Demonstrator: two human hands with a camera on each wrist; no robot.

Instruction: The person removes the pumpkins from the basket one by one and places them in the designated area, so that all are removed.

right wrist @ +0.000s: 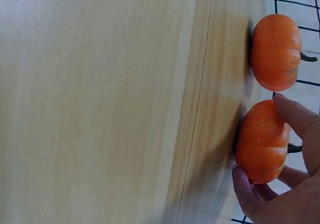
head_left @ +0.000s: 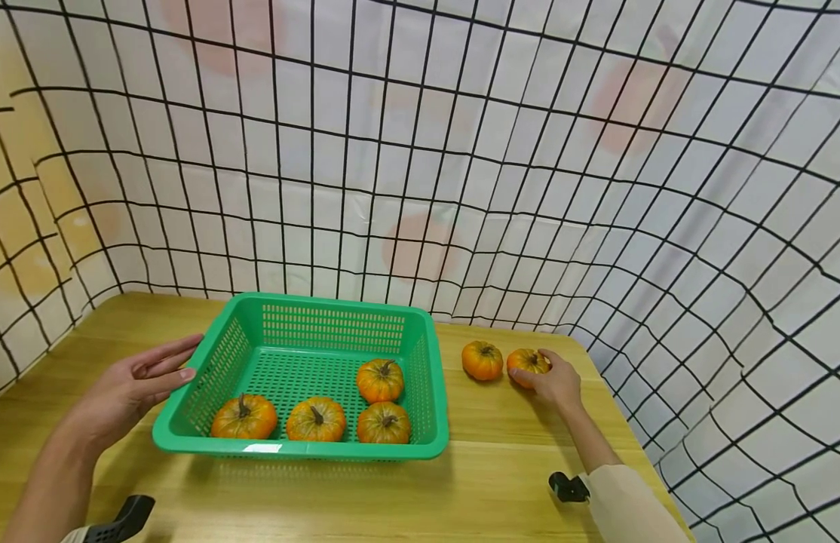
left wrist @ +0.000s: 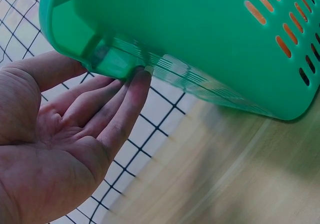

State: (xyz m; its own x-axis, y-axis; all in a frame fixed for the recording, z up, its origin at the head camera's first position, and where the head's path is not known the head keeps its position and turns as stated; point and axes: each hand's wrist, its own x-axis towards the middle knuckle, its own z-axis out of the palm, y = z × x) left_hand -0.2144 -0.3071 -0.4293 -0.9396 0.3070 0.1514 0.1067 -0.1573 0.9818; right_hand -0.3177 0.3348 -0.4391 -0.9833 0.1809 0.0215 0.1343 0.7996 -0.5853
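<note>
A green plastic basket (head_left: 352, 450) stands on the table and holds several small orange pumpkins (head_left: 316, 419). At its left side my left hand (head_left: 131, 388) holds the rim between thumb and fingers; the left wrist view shows the fingertips (left wrist: 143, 78) under the lip. Over on the right, my right hand (head_left: 558, 381) grips a small pumpkin (head_left: 526, 362), thumb on one side and fingers on the other. In the right wrist view this pumpkin (right wrist: 262, 143) appears at table level, its dark stem facing the palm. Another pumpkin (head_left: 482, 360) sits just left of it.
The wooden table (head_left: 501, 467) ends in an edge at the right. Behind it and along both sides stands a black wire grid (head_left: 348, 173) in front of a pale patterned sheet. Dark devices (head_left: 568, 488) are worn on both wrists.
</note>
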